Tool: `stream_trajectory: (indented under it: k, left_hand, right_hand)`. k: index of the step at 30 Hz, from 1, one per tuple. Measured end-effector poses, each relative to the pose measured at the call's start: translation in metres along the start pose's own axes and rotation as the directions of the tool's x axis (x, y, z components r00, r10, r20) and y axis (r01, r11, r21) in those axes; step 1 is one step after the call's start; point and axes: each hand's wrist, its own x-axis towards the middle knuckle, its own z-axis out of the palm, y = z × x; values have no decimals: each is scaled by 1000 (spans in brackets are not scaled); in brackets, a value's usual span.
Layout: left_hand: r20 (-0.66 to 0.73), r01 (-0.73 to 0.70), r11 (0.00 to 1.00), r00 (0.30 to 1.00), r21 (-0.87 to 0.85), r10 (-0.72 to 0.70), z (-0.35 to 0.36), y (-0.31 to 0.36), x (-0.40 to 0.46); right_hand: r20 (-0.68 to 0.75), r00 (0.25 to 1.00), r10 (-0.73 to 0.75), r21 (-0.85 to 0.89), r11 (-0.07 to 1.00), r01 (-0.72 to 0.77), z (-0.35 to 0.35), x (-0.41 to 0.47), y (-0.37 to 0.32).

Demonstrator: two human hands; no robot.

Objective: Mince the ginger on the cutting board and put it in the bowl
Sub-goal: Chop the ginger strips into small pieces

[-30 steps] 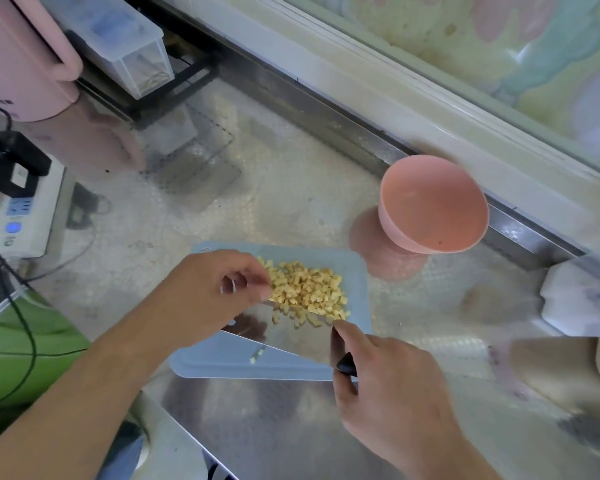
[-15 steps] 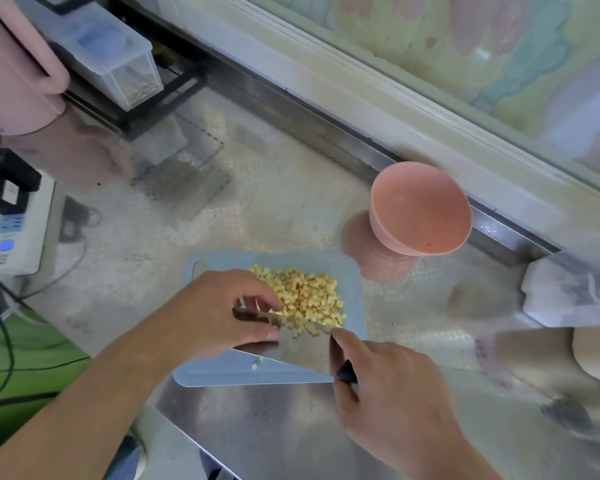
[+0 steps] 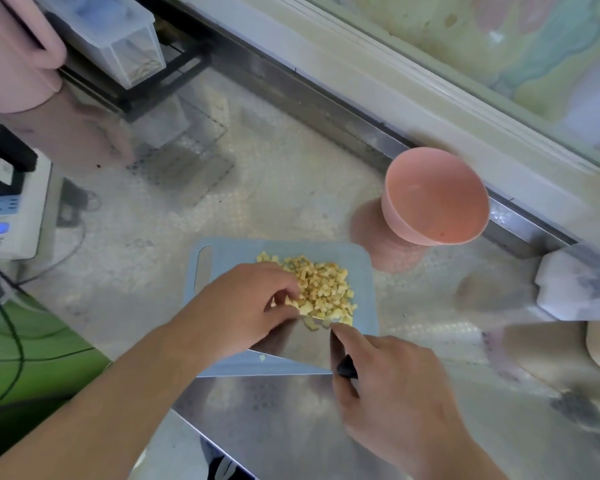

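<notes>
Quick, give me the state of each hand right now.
Left hand: fingers curled, gathering the ginger pieces toward the knife; a real grip cannot be told.
Right hand: closed on the knife handle, forefinger along the blade.

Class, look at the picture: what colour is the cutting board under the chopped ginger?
Light blue; the cutting board shows best in the head view.

A pink appliance (image 3: 13,53) is standing at the counter's far left, beside a clear plastic container (image 3: 118,36) sitting on a black rack (image 3: 160,77). A white power strip (image 3: 11,209) is lying at the left edge, black cables (image 3: 11,334) trailing below it
</notes>
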Motion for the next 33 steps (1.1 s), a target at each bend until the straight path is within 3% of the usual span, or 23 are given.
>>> stream_trajectory:
  k: [4,7,9,13,15,19,22,25,29,33]
  left_hand:
    - [-96,9,1000,995,-20,-11,2,-3,1]
    - [46,-71,996,996,-50,74,3,12,-5]
    - [83,-68,997,994,40,65,8,17,-4]
    - [-49,46,977,998,209,-36,15,18,9]
    - [-87,91,982,993,167,-77,14,19,11]
    - [26,80,983,996,164,-85,10,23,12]
    - [-102,199,959,978,200,-181,0,12,17]
    - [-237,287,956,935,70,-263,-12,2,15]
    - [-178,308,949,932,-66,-315,-16,-1,10]
    - [-238,331,890,880,-312,-411,-15,-11,10]
  right_hand:
    - [-23,1000,4,20,1000,-3,2,0,-1]
    - [-66,998,-11,35,999,13,1,1,-1]
    - [-80,996,-29,35,999,32,1,2,-1]
    - [-82,996,-42,24,999,45,2,1,0]
    - [-74,996,-43,26,999,45,1,1,0]
    - [-69,996,-59,35,998,61,-2,1,1]
    - [-71,996,-57,58,996,61,-3,-1,4]
    - [-67,997,-31,84,996,37,-6,-4,10]
    - [-65,998,-5,123,992,13,-9,-7,17]
    - [-59,998,37,158,987,-28,-8,-12,23]
